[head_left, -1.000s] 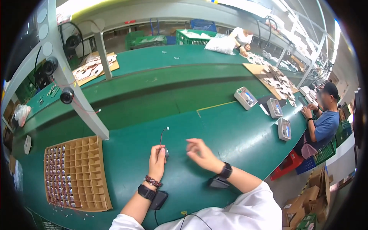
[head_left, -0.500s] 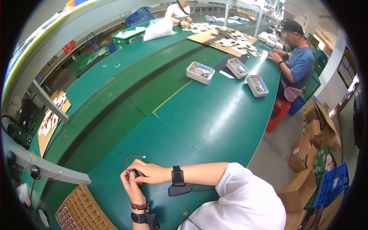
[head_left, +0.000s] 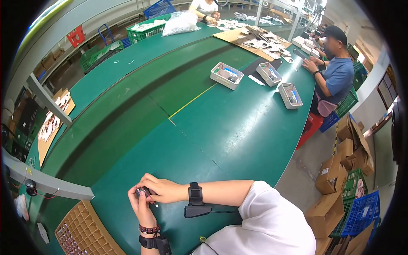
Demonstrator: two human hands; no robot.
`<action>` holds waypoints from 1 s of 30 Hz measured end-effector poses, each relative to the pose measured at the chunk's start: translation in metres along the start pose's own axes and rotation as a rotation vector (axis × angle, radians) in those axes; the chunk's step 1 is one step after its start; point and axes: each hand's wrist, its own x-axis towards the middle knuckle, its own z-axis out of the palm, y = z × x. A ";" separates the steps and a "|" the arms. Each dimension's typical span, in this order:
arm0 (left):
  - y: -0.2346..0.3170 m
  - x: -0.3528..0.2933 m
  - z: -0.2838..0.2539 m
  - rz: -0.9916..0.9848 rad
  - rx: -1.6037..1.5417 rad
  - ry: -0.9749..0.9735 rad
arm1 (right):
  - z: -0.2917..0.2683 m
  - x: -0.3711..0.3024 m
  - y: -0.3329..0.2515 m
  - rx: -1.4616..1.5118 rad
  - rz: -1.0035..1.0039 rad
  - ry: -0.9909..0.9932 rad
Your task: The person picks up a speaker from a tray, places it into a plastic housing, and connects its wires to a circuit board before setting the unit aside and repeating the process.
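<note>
Both of my hands meet above the green table at the lower left. Between them is a small, dark, rounded part [head_left: 144, 191], mostly covered by fingers. My left hand [head_left: 139, 205] is closed around it from the near side, its thumb lying on top. My right hand [head_left: 164, 189] bends over the part from the right, fingers pressed on it. A small white plug [head_left: 156, 205] shows just below the right hand's fingers. The wire leading to it is mostly hidden.
A cardboard divider tray [head_left: 87, 229] with small parts stands left of my forearms. Beside it runs a grey metal beam [head_left: 55, 183]. Three pale open boxes [head_left: 290, 96] sit farther up the table [head_left: 199, 140]. A co-worker [head_left: 338, 72] sits at the right edge; cartons [head_left: 329, 174] stand below.
My hands have turned the dark part. Its wire and white plug, which looped out beyond the hands, now show on their near side. The view has shifted slightly.
</note>
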 end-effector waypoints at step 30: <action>-0.018 0.009 0.003 0.047 0.104 -0.057 | -0.006 -0.001 0.006 -0.025 0.098 0.066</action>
